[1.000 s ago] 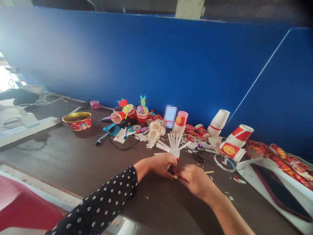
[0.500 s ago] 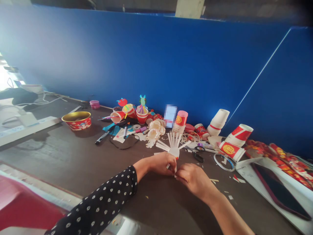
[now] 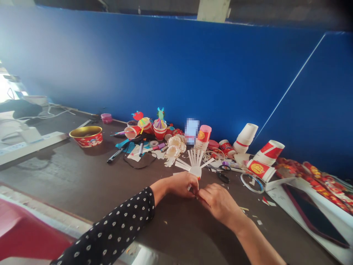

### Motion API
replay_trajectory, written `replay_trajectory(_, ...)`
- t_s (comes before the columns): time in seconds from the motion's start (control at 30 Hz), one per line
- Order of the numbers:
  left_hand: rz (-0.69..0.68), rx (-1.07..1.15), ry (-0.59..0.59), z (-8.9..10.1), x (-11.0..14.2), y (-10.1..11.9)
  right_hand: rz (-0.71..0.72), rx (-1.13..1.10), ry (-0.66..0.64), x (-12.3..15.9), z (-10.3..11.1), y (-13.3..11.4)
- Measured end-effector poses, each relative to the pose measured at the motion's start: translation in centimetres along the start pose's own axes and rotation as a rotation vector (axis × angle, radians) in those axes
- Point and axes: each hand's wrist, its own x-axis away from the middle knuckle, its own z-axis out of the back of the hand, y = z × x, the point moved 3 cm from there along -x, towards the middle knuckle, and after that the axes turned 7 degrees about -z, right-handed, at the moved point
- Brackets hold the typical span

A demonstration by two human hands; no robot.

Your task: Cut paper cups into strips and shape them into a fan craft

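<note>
Cut into a fan of strips: 1 white paper cup (image 3: 195, 170), over a dark tabletop (image 3: 91, 176) | Closed in a pinch at its lower edge: fingers of left hand (image 3: 179, 185) and right hand (image 3: 219, 203), exact grip hidden | Not shown: any strip bent or joined

Bright light enters at the left edge, causing glare across the blue wall (image 3: 116, 73). Wide-angle distortion bends the frame edges. Soft shadows fall on the dark table (image 3: 66, 176). A pixelated patch (image 3: 191, 131) hides detail.
</note>
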Motion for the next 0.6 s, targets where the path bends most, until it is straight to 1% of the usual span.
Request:
replay_trajectory(0.23,0.019,-0.001,0.003,-0.56,-0.08,-0.37,-0.011,0.006,0.017,0.03,0.02,0.08)
replay_trajectory(0.43,0.065,-0.048,0.017,-0.71,-0.18,0.13,-0.055,-0.033,-0.015,0.04,0.24,0.25)
replay_trajectory(0.6,0.038,-0.067,0.027,-0.64,-0.28,0.38,-0.074,-0.123,-0.056,0.01,0.26,0.73)
